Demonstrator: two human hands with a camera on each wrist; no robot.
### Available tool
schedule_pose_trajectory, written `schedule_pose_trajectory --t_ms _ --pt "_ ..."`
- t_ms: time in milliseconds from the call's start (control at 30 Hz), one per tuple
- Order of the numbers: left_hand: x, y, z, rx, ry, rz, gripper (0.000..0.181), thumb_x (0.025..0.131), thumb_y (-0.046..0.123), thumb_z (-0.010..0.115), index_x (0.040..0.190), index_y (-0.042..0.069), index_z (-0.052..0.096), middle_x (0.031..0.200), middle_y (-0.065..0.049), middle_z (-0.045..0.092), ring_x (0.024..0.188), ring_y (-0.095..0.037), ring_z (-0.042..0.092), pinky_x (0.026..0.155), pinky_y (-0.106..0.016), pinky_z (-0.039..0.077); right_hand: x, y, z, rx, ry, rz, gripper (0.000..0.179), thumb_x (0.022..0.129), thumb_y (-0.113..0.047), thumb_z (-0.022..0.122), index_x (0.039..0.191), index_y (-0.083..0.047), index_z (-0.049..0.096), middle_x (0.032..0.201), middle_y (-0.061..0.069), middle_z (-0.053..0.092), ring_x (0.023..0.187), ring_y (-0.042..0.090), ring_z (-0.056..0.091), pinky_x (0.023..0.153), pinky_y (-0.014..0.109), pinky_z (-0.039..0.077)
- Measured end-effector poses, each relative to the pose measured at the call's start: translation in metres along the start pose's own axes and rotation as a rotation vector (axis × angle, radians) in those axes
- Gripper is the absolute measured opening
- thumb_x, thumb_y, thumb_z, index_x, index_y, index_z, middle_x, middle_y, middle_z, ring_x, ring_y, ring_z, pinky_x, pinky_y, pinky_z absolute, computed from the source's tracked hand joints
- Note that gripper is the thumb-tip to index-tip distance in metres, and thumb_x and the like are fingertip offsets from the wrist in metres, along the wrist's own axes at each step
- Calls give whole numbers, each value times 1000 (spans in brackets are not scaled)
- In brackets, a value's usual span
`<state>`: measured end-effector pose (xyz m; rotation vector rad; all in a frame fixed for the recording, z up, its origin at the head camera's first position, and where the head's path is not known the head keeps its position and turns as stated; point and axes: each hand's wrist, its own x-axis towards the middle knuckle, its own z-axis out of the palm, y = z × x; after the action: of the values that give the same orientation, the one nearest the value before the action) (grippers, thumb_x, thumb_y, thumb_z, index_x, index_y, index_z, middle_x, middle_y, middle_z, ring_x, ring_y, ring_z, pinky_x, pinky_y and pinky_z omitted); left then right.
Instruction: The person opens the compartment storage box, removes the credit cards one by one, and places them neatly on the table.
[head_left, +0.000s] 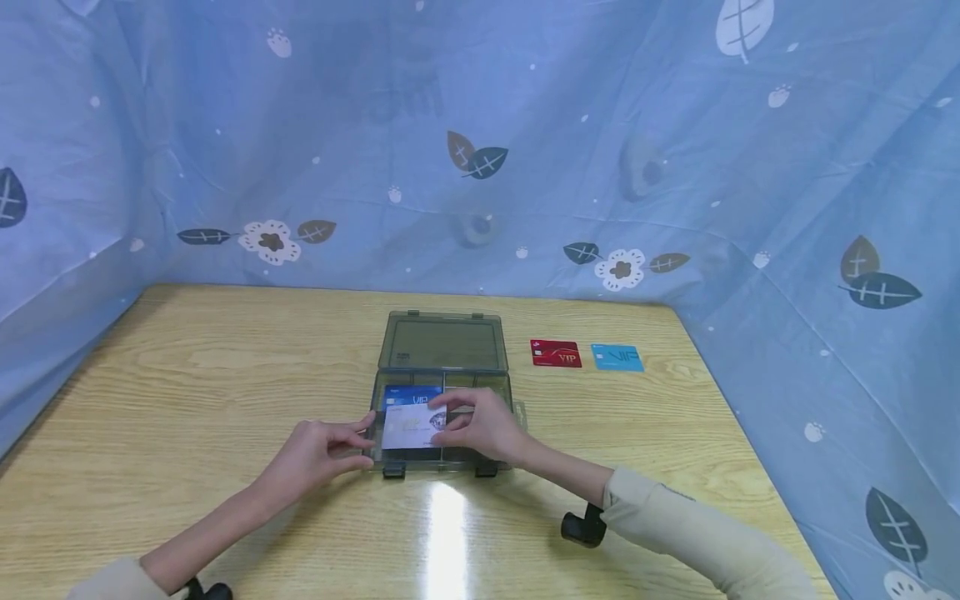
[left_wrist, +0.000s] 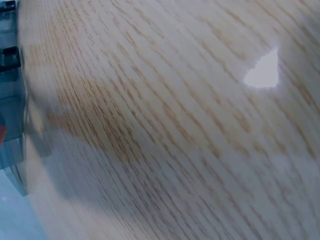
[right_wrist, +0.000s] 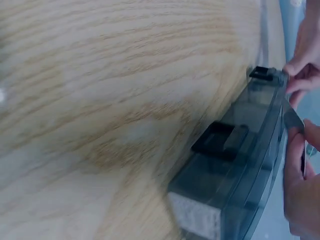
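Note:
A dark translucent storage box (head_left: 381, 460) with dividers lies on the table, its lid (head_left: 450, 343) folded back. My right hand (head_left: 483, 423) pinches the right edge of a silvery-white card (head_left: 408, 427) between thumb and fingers, over the left compartment. Behind that card a blue VIP card (head_left: 412, 393) shows in the same compartment, partly covered. At the box's left wall, near the front corner, my left hand (head_left: 318, 454) grips the edge with its fingertips. The right wrist view shows both hands at the box rim, close to the black latches (right_wrist: 220, 140).
A red VIP card (head_left: 555, 353) and a light blue VIP card (head_left: 617, 357) lie side by side right of the box. The wooden table (head_left: 225, 358) is backed by a blue patterned curtain (head_left: 525, 108). A hanging tab (head_left: 521, 415) juts from the box's right side.

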<state>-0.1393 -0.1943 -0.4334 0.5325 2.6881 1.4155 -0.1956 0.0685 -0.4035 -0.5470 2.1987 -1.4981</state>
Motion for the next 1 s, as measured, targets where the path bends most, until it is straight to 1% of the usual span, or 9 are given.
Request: schedule_pose_trajectory --t_ms 67,167,300,433,567,633,767,867,1000 --pt "0 1 0 5 0 6 20 76 11 79 92 1 74 126 -24 56 99 -31 66 76 -21 57 -3 2 -6 77 5 19 38 78 0 78 114 -3 67 107 11 63 79 18 71 62 22 56" --pt "-1 1 0 14 3 19 20 76 10 79 93 0 74 126 -24 56 97 -30 67 75 -21 58 -7 5 -15 185 -11 16 40 82 5 72 120 1 63 111 16 64 86 20 70 74 27 59" --pt "0 0 0 19 6 33 21 76 10 80 92 0 74 125 -24 57 97 -29 67 75 -20 58 -15 10 -29 229 -39 -16 39 88 4 65 127 3 57 110 15 65 92 16 66 86 35 58" --pt "0 -1 0 8 6 40 20 76 10 79 92 0 74 124 -25 57 97 -30 67 74 -20 58 -24 15 -42 241 -42 -34 40 89 -1 66 128 2 56 103 9 65 90 12 64 87 33 57" --pt "0 -1 0 -4 4 38 21 76 10 79 93 -1 74 124 -25 57 98 -30 67 75 -20 58 -30 23 -52 313 -46 -12 47 85 0 71 129 4 54 106 10 66 91 13 65 83 30 58" --pt "-1 -1 0 -7 2 33 21 76 9 79 93 -1 74 124 -25 57 98 -30 67 75 -20 58 -33 27 -58 347 -42 6 50 83 2 72 129 6 53 111 12 66 94 15 66 82 29 58" --pt "-1 -1 0 -9 0 28 21 76 9 79 94 -2 73 125 -25 57 97 -29 67 75 -21 58 -38 35 -72 326 -10 35 51 82 1 73 129 7 54 117 15 64 96 16 65 83 28 58" --pt "-2 -1 0 -10 0 28 22 77 10 79 94 -2 73 125 -25 56 98 -29 67 75 -21 58 -41 41 -85 286 25 51 53 81 -1 75 129 7 55 113 12 66 94 15 64 82 27 58" --pt "-2 -1 0 -8 2 30 22 77 11 79 95 -2 74 126 -25 56 98 -29 66 75 -21 58 -45 52 -104 264 60 70 55 80 -1 77 129 8 55 100 5 67 88 13 63 79 24 58"
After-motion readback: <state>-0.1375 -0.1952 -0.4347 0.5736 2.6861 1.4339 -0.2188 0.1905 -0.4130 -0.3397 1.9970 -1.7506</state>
